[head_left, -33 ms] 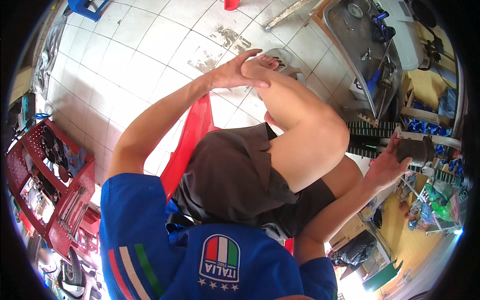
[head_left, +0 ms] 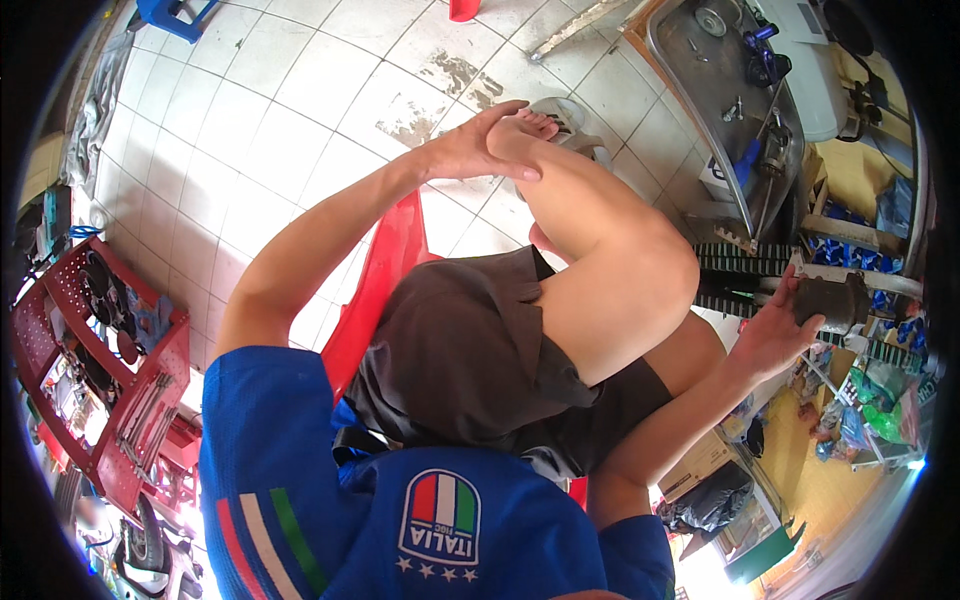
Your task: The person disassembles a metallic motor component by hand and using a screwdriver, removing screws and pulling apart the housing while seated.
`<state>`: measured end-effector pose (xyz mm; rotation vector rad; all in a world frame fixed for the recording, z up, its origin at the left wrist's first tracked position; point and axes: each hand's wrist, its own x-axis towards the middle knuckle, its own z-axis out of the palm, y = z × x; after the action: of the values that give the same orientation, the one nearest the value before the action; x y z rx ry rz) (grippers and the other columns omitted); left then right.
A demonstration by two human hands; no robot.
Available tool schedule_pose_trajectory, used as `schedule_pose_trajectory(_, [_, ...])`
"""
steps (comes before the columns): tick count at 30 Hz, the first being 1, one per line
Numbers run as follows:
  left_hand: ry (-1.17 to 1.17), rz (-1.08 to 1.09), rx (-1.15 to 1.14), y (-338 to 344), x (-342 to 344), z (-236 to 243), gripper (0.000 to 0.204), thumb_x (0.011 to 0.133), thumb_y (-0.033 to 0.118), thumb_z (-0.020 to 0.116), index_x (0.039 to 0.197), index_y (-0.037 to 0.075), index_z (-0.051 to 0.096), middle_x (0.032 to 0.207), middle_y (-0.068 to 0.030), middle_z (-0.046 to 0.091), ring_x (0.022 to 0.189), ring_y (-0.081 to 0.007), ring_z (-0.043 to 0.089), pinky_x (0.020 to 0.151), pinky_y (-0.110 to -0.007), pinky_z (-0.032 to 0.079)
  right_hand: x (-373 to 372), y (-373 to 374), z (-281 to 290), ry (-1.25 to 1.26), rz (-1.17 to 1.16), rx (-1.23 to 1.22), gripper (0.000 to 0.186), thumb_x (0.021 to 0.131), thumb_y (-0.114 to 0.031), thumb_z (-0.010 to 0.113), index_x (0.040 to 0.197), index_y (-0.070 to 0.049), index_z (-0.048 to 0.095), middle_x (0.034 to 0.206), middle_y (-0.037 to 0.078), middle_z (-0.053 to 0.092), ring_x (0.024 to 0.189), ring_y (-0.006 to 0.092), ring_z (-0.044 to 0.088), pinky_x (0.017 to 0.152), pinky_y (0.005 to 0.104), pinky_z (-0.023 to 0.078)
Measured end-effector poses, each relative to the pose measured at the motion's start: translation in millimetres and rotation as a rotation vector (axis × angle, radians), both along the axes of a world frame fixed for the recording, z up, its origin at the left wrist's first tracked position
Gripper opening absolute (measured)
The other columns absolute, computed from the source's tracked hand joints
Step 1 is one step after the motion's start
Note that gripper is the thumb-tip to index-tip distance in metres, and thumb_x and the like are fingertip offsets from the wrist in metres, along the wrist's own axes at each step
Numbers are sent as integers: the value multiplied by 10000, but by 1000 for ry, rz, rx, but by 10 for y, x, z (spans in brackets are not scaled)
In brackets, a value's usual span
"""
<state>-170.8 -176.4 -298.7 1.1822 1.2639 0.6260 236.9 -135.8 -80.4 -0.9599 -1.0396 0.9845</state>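
My left hand point(head_left: 475, 148) is wrapped around my raised shin point(head_left: 560, 180), just above the ankle, thumb on the near side. The bare foot point(head_left: 535, 124) beyond it rests across the other leg. At the right, my right hand point(head_left: 768, 330) grips the near end of a dark, rounded, blocky metal part point(head_left: 836, 304). One finger reaches up along that part and the thumb lies below it. The part sits against a pale metal bar point(head_left: 870, 278); how they join is hard to make out. Some fingers of my right hand are hidden.
A metal-topped bench point(head_left: 700, 90) with tools and small parts stands at the far right. A red plastic chair point(head_left: 385, 265) is under me. A red perforated tool rack point(head_left: 110, 370) stands at the left. Plastic bags point(head_left: 885, 400) lie at the right, near a cardboard box point(head_left: 697, 462).
My left hand sits very slightly further right on the shin. My right hand and the dark metal part look unmoved.
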Motion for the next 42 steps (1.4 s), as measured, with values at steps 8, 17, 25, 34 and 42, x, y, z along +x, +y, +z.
schedule_pose_trajectory(8, [91,62,215,85,-215,-607,1139,679,588,831,1545,116,260,1545,-173,359,1445,-356,329,1193,-454,298,-74,8,38,-28,-5,0,541,972,-330,604,1305,76,472,1167,205,612,1115,307,581,1182,501,343])
schedule_pose_trajectory(17, [59,32,53,-36,-53,-286,1177,669,613,834,1544,82,251,1550,-186,348,1454,-349,311,1194,-452,304,-61,3,38,-13,-17,-2,536,966,-329,617,1295,73,484,1143,190,630,1112,298,589,1180,493,347])
schedule_pose_trajectory(25, [20,-34,49,-32,-14,-35,1171,664,585,850,1542,85,258,1554,-179,345,1453,-342,317,1198,-445,301,12,5,8,-16,10,13,588,939,-360,661,1299,75,499,1188,181,629,1117,295,612,1151,522,369])
schedule_pose_trajectory(34, [195,-32,124,76,-180,-258,1119,705,575,830,1540,87,267,1552,-180,347,1460,-337,306,1193,-438,308,-21,-2,32,-4,-32,10,573,954,-338,640,1334,60,481,1237,164,613,1154,286,594,1151,523,371])
schedule_pose_trajectory(42, [138,-26,73,138,-104,-364,1110,725,635,774,1550,103,254,1551,-192,349,1448,-361,323,1197,-458,293,-51,-1,30,-16,-14,20,564,958,-326,633,1346,53,480,1273,159,598,1170,286,583,1149,525,371])
